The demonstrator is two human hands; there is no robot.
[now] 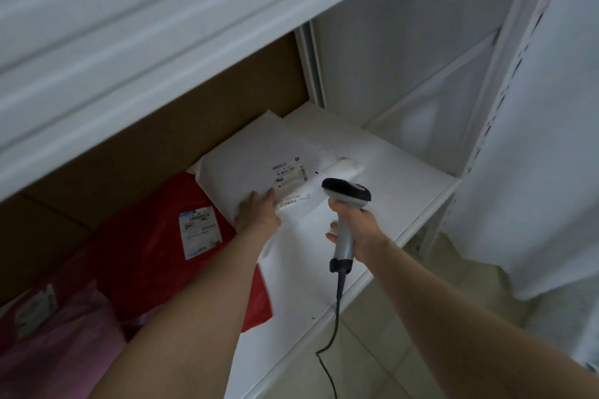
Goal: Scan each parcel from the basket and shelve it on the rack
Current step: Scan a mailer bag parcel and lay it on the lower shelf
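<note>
Risks first: cable (337, 311) trails off the front edge of the rack shelf (398, 185) toward the floor, so a quick swing of the scanner (348, 196) could snag it on that edge. Left forearm crosses over the red parcel (146, 236) and pulling back low could drag it forward. Scanner head sits right of the label (290, 173) rather than over it, and a second barcode strip lies by the fingers, so misread or wrong code is likely; blur hides the exact aim

Pose: right hand (359, 227) wrapped tight round the scanner handle, arm stretched, head pointing into the shelf. Left hand (259, 210) further in, fingers laid flat on the near edge of the white parcel (246, 159), pressing, not clasping. White parcel lies flat on the shelf, touching the red one, cardboard (194, 126) behind
</note>
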